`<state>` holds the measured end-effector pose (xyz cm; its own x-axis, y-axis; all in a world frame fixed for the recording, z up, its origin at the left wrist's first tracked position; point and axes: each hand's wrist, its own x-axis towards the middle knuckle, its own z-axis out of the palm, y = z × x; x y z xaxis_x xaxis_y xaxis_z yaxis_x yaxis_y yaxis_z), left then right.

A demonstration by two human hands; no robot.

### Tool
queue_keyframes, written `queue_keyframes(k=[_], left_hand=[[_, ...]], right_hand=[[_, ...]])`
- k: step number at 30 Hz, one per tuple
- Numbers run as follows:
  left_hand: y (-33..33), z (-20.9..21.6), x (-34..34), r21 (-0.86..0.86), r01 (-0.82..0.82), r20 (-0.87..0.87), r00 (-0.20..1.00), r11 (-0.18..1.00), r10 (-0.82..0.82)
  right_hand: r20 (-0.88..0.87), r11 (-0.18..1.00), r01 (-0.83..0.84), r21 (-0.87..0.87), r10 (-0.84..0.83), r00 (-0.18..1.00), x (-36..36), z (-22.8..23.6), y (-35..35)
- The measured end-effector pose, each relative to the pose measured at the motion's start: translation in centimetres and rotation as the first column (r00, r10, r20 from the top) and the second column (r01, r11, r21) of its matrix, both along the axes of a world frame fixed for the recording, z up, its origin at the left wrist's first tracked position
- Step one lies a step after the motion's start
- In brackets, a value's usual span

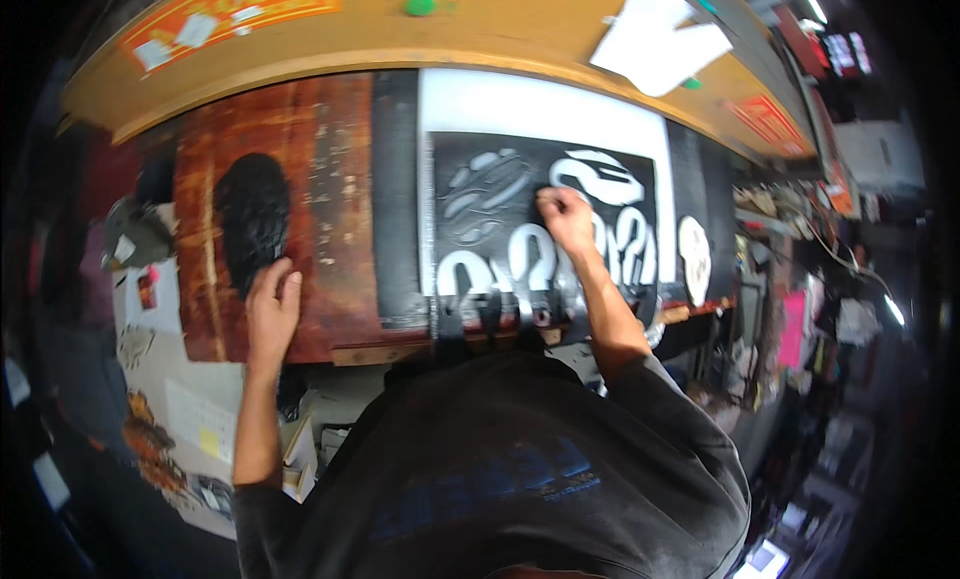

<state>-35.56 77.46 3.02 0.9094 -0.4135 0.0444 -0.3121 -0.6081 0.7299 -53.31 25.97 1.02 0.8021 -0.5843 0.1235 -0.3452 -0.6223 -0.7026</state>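
On a red-brown board (345,219) at the left lies a black shoe-sole-shaped piece (253,214), perhaps a stack of them. My left hand (270,309) touches its near end, thumb apart from the bent fingers. To the right, a black sheet (540,149) with sole-shaped cut-outs rests on a white sheet (545,104), which shows through the openings. Over the middle of the black sheet is my right hand (567,219), its fingertips pinched together beside a curved white opening (600,182). Whatever sits in that pinch is too small to make out. Grey outlined sole parts (485,194) remain in the sheet's far left.
A yellow wooden shelf edge (480,39) runs along the far side, with white papers (660,44) hanging from it. A white sole-shaped piece (694,259) lies right of the sheets. Cluttered shelving stands at the right; papers (200,419) lie below the board's left.
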Motion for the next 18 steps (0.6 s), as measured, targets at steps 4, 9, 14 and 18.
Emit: queue_keyframes(k=[4, 9, 14, 18], left_hand=[[-12.0, -3.4, -4.5, -0.296, -0.039, -0.274, 0.961, 0.954, -0.046], [-19.9, -4.1, -6.5, -0.076, -0.077, -0.39, 0.92, 0.994, 0.041], [-21.5, 0.0, -5.8, -0.08, -0.081, -0.184, 0.981, 0.993, 0.065], [-27.3, 1.9, -5.6, -0.248, 0.13, -0.085, 0.984, 0.96, -0.155]], right_hand=[[-0.058, 0.993, 0.015, 0.12, -0.008, 0.998, 1.9, 2.4, 1.1], [0.008, 0.971, -0.166, 0.173, 0.167, 0.986, 3.0, 3.0, 5.3], [0.087, 0.994, 0.086, 0.063, -0.091, 0.992, 3.2, 2.8, 1.3], [-0.066, 0.991, 0.02, -0.132, -0.028, 0.997, 4.8, 5.6, -5.3]])
